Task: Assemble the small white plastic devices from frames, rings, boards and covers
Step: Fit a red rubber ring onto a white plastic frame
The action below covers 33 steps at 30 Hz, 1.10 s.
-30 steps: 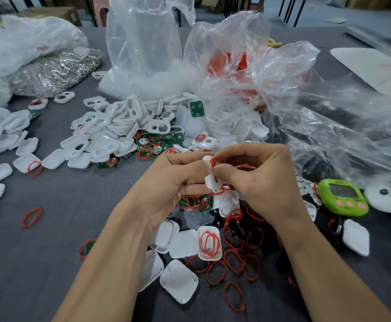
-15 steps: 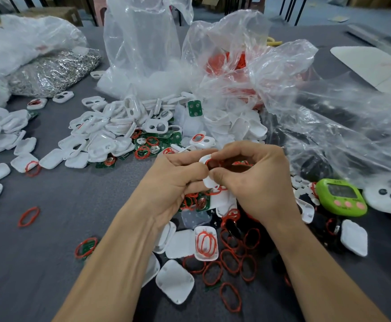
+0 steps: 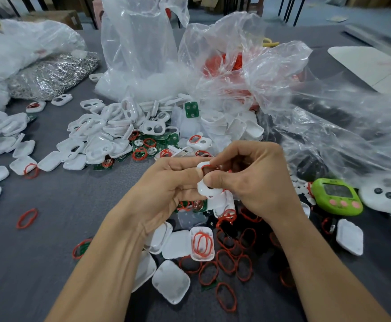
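Frame [image 3: 205, 191], pinched by left hand [image 3: 166, 182], right hand [image 3: 252, 180]

Hands: two, left hand [image 3: 166, 182] and right hand [image 3: 254, 182], jointly holding one white frame [image 3: 205, 190] with one red ring [image 3: 207, 167] on it.
Green timer [image 3: 337, 197]: one, at the right edge of the tabletop [image 3: 50, 205].
White casing [image 3: 385, 196] with two black buttons: one, just beside the timer.
Bag of silver metal parts [image 3: 50, 75]: one, far left.
Clear plastic bags [image 3: 143, 43]: at least three, along the far edge.
Loose frames [image 3: 110, 126], covers [image 3: 171, 284], rings [image 3: 227, 296], green boards [image 3: 191, 109]: too many to count.
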Motion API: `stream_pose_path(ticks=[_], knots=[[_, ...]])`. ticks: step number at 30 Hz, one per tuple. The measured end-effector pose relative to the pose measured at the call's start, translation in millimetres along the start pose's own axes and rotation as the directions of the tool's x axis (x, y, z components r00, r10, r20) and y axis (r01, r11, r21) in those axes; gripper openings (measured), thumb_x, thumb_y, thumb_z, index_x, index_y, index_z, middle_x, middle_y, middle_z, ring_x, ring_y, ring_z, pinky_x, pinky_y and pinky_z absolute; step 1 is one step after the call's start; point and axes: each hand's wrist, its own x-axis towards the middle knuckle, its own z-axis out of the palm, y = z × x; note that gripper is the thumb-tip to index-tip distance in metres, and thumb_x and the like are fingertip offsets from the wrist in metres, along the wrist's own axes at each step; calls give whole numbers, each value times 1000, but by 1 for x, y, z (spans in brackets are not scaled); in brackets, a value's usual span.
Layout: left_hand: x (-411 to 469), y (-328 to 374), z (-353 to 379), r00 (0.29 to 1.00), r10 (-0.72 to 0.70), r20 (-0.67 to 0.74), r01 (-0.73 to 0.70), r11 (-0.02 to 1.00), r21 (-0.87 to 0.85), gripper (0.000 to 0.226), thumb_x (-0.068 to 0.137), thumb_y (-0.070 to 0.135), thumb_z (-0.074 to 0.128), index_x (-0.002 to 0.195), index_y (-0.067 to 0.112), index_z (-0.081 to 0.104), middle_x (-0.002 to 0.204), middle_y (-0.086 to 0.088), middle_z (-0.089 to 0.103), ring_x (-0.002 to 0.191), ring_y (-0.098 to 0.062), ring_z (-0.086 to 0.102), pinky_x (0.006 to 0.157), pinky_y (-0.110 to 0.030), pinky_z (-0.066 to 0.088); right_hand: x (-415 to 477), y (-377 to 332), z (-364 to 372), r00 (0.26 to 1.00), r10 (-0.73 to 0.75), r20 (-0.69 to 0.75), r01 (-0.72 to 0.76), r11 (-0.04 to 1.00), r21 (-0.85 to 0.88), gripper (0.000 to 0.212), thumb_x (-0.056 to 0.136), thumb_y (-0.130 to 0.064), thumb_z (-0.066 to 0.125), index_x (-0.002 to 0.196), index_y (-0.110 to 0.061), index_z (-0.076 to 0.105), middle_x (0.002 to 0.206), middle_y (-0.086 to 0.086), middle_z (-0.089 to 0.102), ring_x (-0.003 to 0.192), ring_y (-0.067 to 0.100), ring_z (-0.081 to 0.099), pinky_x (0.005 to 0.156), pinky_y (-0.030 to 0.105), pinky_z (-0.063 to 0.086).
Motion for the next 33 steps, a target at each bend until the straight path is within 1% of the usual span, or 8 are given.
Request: stream_pose_path(ticks=[8, 13, 16, 18, 23, 27, 30, 33], knots=[[1, -2, 2, 1000, 3, -31, -2, 1000, 26, 34, 84, 10, 63, 114, -3, 74, 106, -24, 74, 83, -22, 76, 67, -26, 63, 1, 5, -1, 998, -8, 55, 11, 998, -64, 22, 67, -16, 93, 73, -21, 72, 62, -5, 61, 57, 6, 47, 54, 21, 40], [4, -4, 11, 985, 72, -157, -75, 997, -10, 26, 86, -2, 61, 102, 4, 80, 96, -25, 71, 77, -26, 72, 62, -28, 62, 2, 9, 4, 1000, 8, -2, -8, 989, -149, 17, 69, -32, 85, 78, -28, 71, 66, -5, 61, 59, 19, 52, 55, 30, 46], [6, -4, 15, 974, 116, -193, -131, 989, -67, 29, 83, -8, 59, 94, 7, 81, 94, -20, 74, 72, -20, 74, 59, -27, 61, 3, 7, 1, 993, 118, 4, -118, 986, 118, 12, 74, -20, 81, 85, -23, 78, 80, -1, 76, 74, 28, 67, 72, 40, 58], [5, -2, 14, 979, 128, -160, -144, 985, -96, 29, 76, -1, 62, 97, 6, 81, 94, -17, 77, 74, -21, 76, 60, -26, 61, 4, 5, 0, 976, 211, 50, -216, 931, 295, 17, 80, -7, 76, 87, -21, 82, 89, 7, 78, 81, 25, 72, 78, 42, 59], [3, -2, 11, 978, 179, -103, -177, 984, 26, 31, 81, -3, 62, 100, 12, 82, 95, -12, 79, 81, -20, 77, 66, -27, 62, 4, 0, 0, 935, 337, 112, -352, 841, 410, 21, 84, 1, 74, 82, -19, 82, 87, 7, 78, 79, 20, 73, 67, 32, 60], [6, -8, 16, 940, 297, -167, -254, 938, 238, 46, 89, -22, 52, 111, 10, 76, 94, -13, 79, 78, -14, 74, 64, -17, 54, 2, 1, 2, 956, 291, -50, -255, 899, 357, 26, 81, 11, 76, 76, -14, 78, 84, 14, 79, 79, 27, 77, 71, 34, 61], [6, -12, 20, 920, 347, -183, -294, 919, 264, 43, 90, -19, 52, 112, 9, 75, 96, -10, 80, 84, -15, 76, 68, -16, 54, 1, 3, 7, 973, 141, -184, -97, 968, 231, 26, 79, 10, 79, 74, -15, 77, 77, 7, 79, 74, 22, 78, 66, 25, 60], [6, -13, 19, 914, 361, -187, -306, 914, 267, 39, 87, -12, 62, 110, 15, 78, 93, -9, 80, 82, -15, 74, 71, -18, 54, -1, 4, 12, 965, 92, -245, -32, 971, 236, 27, 78, 11, 79, 73, -16, 77, 74, 3, 78, 70, 18, 78, 62, 20, 58]])
